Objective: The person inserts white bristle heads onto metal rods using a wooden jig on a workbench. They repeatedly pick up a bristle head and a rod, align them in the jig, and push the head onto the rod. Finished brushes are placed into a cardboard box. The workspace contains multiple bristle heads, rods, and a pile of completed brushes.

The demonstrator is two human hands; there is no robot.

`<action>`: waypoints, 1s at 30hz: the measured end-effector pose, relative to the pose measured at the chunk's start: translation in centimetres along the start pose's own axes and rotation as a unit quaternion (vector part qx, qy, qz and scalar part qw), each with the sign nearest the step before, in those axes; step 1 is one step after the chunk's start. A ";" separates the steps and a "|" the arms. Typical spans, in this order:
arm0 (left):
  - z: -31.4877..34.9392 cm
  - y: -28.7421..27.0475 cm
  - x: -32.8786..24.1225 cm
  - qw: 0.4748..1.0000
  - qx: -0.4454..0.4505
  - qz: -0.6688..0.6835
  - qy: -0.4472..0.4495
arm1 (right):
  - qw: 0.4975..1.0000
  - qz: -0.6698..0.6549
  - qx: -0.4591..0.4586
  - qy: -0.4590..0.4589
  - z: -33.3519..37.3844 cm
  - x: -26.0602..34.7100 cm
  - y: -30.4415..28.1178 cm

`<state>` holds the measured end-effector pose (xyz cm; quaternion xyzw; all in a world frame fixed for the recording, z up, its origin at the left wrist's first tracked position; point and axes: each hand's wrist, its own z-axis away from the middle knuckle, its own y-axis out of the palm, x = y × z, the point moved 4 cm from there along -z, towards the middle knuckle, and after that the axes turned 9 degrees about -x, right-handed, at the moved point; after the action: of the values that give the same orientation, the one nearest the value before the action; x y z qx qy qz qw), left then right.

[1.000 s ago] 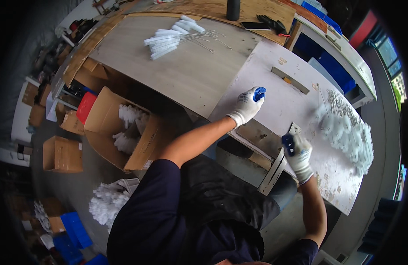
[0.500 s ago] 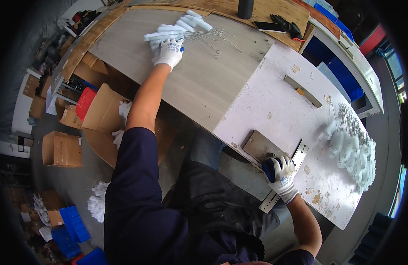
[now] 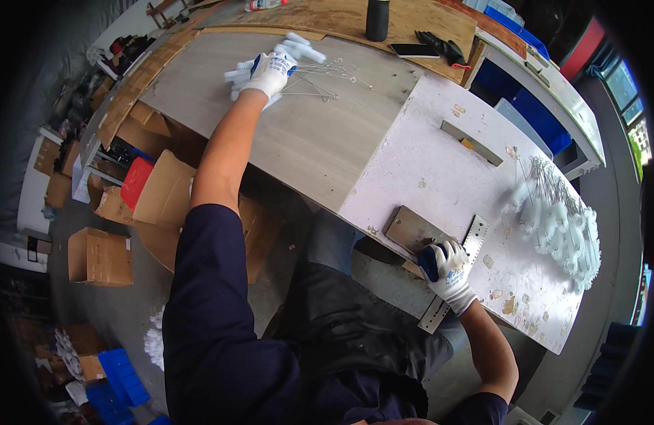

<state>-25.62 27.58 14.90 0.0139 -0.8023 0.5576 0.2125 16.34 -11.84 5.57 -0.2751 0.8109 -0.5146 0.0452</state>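
My left hand [image 3: 272, 74], in a white glove with blue on the fingers, reaches to the far left of the table. Its curled fingers close over bottle brushes with white bristles [image 3: 304, 49] and thin looped wire stems [image 3: 316, 88]. Bristle ends show on both sides of the glove. My right hand [image 3: 451, 270], gloved the same way, is closed at the near right end of a grey metal block [image 3: 415, 229] at the table's front edge. What its fingers grip is hidden. A perforated metal strip [image 3: 475, 235] passes beneath this hand and juts past the edge.
A big heap of white brushes [image 3: 562, 230] lies at the right end of the white tabletop [image 3: 405, 163]. Behind the block is a metal bar [image 3: 471, 143]. A dark bottle [image 3: 377, 20], a phone [image 3: 414, 50] and a black glove [image 3: 444, 48] sit far back. Cardboard boxes [image 3: 100, 256] stand left.
My left hand has moved further over the brushes and its fingers have closed down on them. The whole view has shifted slightly. My right hand stays at the metal block.
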 end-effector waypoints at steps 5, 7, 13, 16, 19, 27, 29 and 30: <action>0.4 -2.8 -2.7 0.990 -0.120 0.078 -0.007 | 0.999 0.006 -0.036 -0.023 -0.2 0.3 -0.1; 1.8 -4.8 -7.6 0.969 -0.123 0.213 -0.004 | 0.999 -0.002 -0.043 -0.012 0.3 0.0 -0.1; 8.8 -5.1 -24.3 0.442 0.147 0.865 -0.185 | 0.989 -0.089 -0.093 0.079 0.9 -1.6 -0.4; 11.0 -4.7 -30.9 0.295 0.206 0.912 -0.198 | 0.967 -0.101 -0.084 0.220 -0.2 -1.3 -0.9; 12.0 -4.8 -36.0 0.248 0.236 0.919 -0.197 | 0.924 -0.190 -0.108 0.313 0.2 -2.9 -0.5; 12.6 -6.9 -39.5 0.316 0.243 0.888 -0.228 | 0.867 -0.301 -0.090 0.386 1.6 -5.0 0.5; 12.5 -7.0 -40.1 0.305 0.229 0.890 -0.250 | 0.875 -0.294 -0.089 0.375 1.7 -4.9 0.7; 12.4 -7.0 -40.4 0.305 0.231 0.889 -0.251 | 0.874 -0.294 -0.090 0.376 1.7 -4.7 0.4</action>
<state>8.94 5.12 3.17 -0.5197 -0.1814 0.5410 -0.6359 20.78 -10.73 3.41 -0.2897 0.6910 -0.4936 -0.4415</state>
